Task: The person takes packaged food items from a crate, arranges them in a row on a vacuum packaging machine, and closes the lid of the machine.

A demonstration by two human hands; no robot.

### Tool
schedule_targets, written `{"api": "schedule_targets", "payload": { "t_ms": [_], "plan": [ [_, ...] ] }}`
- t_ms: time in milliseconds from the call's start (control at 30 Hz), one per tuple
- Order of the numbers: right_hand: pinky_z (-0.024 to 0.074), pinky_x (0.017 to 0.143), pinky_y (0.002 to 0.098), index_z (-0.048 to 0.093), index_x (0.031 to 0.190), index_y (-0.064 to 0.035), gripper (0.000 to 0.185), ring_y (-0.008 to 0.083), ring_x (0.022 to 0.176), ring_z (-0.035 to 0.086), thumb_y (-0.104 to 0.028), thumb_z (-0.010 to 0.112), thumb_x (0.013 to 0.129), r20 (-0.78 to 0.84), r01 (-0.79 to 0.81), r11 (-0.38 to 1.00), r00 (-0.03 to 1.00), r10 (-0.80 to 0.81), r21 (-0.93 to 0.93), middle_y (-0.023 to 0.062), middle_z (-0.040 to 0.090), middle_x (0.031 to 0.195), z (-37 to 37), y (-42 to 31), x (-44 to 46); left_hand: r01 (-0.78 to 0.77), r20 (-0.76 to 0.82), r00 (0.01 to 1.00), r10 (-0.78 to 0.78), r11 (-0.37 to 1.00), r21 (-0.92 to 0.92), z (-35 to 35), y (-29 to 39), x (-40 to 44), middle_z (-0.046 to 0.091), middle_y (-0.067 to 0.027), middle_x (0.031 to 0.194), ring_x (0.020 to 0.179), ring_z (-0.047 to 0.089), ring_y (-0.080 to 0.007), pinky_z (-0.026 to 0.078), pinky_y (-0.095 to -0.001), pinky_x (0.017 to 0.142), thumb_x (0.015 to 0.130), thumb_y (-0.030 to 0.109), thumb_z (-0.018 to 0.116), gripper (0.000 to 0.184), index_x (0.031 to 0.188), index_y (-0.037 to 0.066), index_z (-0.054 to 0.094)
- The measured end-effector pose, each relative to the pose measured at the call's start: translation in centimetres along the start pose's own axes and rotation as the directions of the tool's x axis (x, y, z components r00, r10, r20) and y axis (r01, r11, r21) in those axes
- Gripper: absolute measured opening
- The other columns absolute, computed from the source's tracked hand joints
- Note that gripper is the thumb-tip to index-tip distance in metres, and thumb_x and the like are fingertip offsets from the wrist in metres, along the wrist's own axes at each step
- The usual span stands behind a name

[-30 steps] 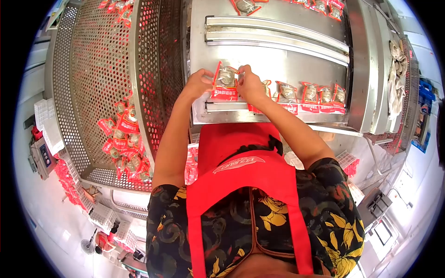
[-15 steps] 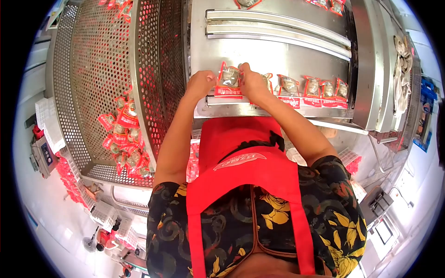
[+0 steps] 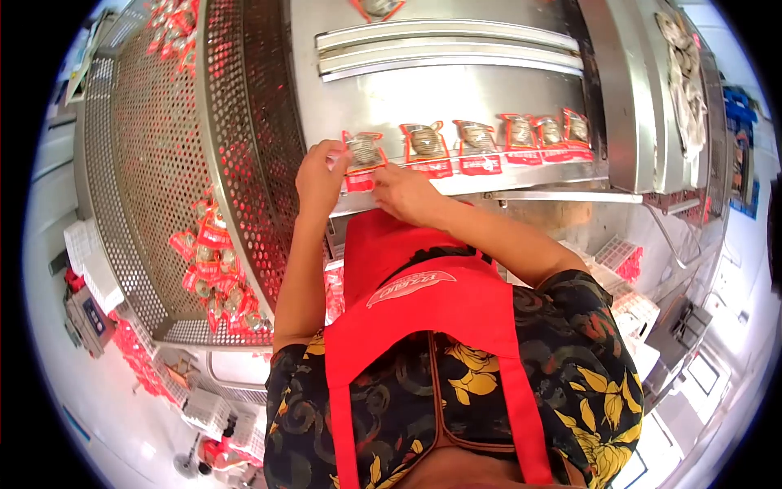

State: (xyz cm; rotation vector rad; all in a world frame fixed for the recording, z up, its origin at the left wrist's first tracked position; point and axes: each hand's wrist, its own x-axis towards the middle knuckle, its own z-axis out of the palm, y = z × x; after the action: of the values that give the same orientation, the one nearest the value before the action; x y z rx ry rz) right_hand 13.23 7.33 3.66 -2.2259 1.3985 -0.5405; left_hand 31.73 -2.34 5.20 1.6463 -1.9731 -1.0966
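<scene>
A clear and red plastic packet [image 3: 364, 151] with a dark, rounded item inside lies at the left end of a row on the steel surface. My left hand [image 3: 320, 178] is closed at its left edge, thumb and fingertips pinched together there. On the lower right corner of the same packet, my right hand [image 3: 407, 194] has its fingertips closed; part of the grip is hidden. Farther right in the row are similar packets, among them one [image 3: 424, 142] just beyond my right hand and another [image 3: 476, 138]. Their red printed ends lie over the metal strip at the near edge.
A perforated metal bin [image 3: 155, 122] with piled packets [image 3: 216, 269] stands left. Behind the row, a long metal bar [image 3: 456, 59] crosses the steel table [image 3: 440, 98]. One packet [image 3: 378, 8] lies beyond it. A cloth [image 3: 684, 90] hangs over the right-hand metal housing.
The view has shifted, bringing more of the row into sight. The packet between my hands now lies lower against the near strip, and my right hand has moved to its lower corner.
</scene>
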Motion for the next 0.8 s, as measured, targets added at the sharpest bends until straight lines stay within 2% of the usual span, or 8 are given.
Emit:
{"api": "schedule_targets", "payload": {
  "t_ms": [67, 133, 167, 233, 333, 400, 533, 800],
  "plan": [
    [0.0531, 0.070, 0.0422, 0.062, 0.083, -0.0071, 0.012, 0.0290, 0.089, 0.060, -0.015, 0.070, 0.077, -0.034, -0.002, 0.982, 0.999, 0.009, 0.188, 0.0100, 0.056, 0.094, -2.8, -1.5, -1.3, -0.106, 0.003, 0.994, 0.107, 0.989, -0.101, 2.4, 2.2, -1.1, 0.065, -0.0097, 0.092, 0.084, 0.063, -0.0289, 0.050, -0.0393, 0.076, 0.080, 0.016, 0.072, 0.023, 0.100, 0.008, 0.066],
    [0.0529, 0.071, 0.0412, 0.064, 0.091, -0.0074, 0.016, 0.0297, 0.090, 0.060, -0.012, 0.070, 0.077, -0.122, -0.059, 0.978, 0.989, 0.085, 0.200, 0.0107, 0.058, 0.096, -3.3, -1.1, -4.5, -0.500, 0.075, 0.859, 0.506, 0.862, -0.087, 5.0, 4.1, -2.0, 0.063, -0.0073, 0.096, 0.089, 0.061, -0.0285, 0.049, -0.0396, 0.076, 0.073, 0.014, 0.076, 0.030, 0.100, 0.008, 0.065],
    [0.0528, 0.071, 0.0410, 0.063, 0.095, -0.0074, 0.020, 0.0297, 0.090, 0.060, -0.011, 0.069, 0.077, -0.107, -0.141, 0.973, 0.981, 0.162, 0.183, 0.0109, 0.058, 0.098, -4.0, -0.5, -6.3, -0.517, 0.080, 0.848, 0.524, 0.850, -0.100, 5.9, 5.2, -2.3, 0.063, -0.0073, 0.096, 0.089, 0.061, -0.0285, 0.049, -0.0396, 0.076, 0.073, 0.014, 0.076, 0.030, 0.100, 0.008, 0.065],
    [0.0526, 0.072, 0.0407, 0.063, 0.100, -0.0073, 0.024, 0.0297, 0.091, 0.060, -0.010, 0.069, 0.077, -0.109, -0.241, 0.959, 0.960, 0.259, 0.151, 0.0112, 0.059, 0.100, -5.6, 0.4, -9.4, -0.654, 0.214, 0.750, 0.626, 0.751, 0.092, 7.2, 7.2, -2.6, 0.060, -0.0060, 0.102, 0.095, 0.058, -0.0275, 0.049, -0.0386, 0.077, 0.070, 0.012, 0.077, 0.034, 0.101, 0.010, 0.064],
    [0.0518, 0.075, 0.0404, 0.062, 0.104, -0.0068, 0.028, 0.0298, 0.092, 0.059, -0.008, 0.068, 0.077, -0.259, -0.393, 0.920, 0.889, 0.377, -0.008, 0.0111, 0.058, 0.104, -8.0, 2.1, -12.0, -0.702, 0.263, 0.710, 0.653, 0.685, 0.195, 8.9, 6.7, -2.3, 0.058, -0.0048, 0.103, 0.096, 0.057, -0.0268, 0.049, -0.0394, 0.076, 0.071, 0.011, 0.075, 0.031, 0.099, 0.011, 0.064],
    [0.0506, 0.079, 0.0405, 0.062, 0.106, -0.0060, 0.030, 0.0299, 0.095, 0.058, -0.008, 0.067, 0.077, -0.365, -0.330, 0.925, 0.898, 0.246, -0.188, 0.0113, 0.059, 0.106, -9.0, 3.5, -12.2, -0.721, 0.252, 0.692, 0.676, 0.666, 0.190, 9.1, 6.8, -2.6, 0.058, -0.0048, 0.098, 0.091, 0.057, -0.0262, 0.049, -0.0393, 0.075, 0.073, 0.009, 0.072, 0.025, 0.096, 0.010, 0.064],
    [0.0493, 0.084, 0.0404, 0.065, 0.104, -0.0072, 0.027, 0.0289, 0.098, 0.057, -0.008, 0.065, 0.077, -0.299, -0.256, 0.944, 0.935, 0.188, -0.208, 0.0097, 0.060, 0.110, -7.3, 6.4, -12.4, -0.739, 0.223, 0.673, 0.705, 0.642, 0.204, 9.3, 6.5, -2.9, 0.056, -0.0031, 0.090, 0.088, 0.058, -0.0240, 0.051, -0.0381, 0.071, 0.073, 0.008, 0.068, 0.017, 0.089, 0.010, 0.064],
    [0.0480, 0.083, 0.0393, 0.066, 0.105, -0.0129, 0.027, 0.0253, 0.101, 0.056, -0.013, 0.064, 0.078, -0.266, -0.189, 0.962, 0.955, 0.133, -0.199, 0.0048, 0.061, 0.111, -6.2, 7.8, -12.3, -0.673, 0.190, 0.735, 0.651, 0.669, 0.315, 9.7, 6.1, -4.4, 0.056, -0.0060, 0.086, 0.083, 0.060, -0.0255, 0.051, -0.0372, 0.066, 0.076, 0.007, 0.064, 0.011, 0.087, 0.009, 0.064]
  ]
}}
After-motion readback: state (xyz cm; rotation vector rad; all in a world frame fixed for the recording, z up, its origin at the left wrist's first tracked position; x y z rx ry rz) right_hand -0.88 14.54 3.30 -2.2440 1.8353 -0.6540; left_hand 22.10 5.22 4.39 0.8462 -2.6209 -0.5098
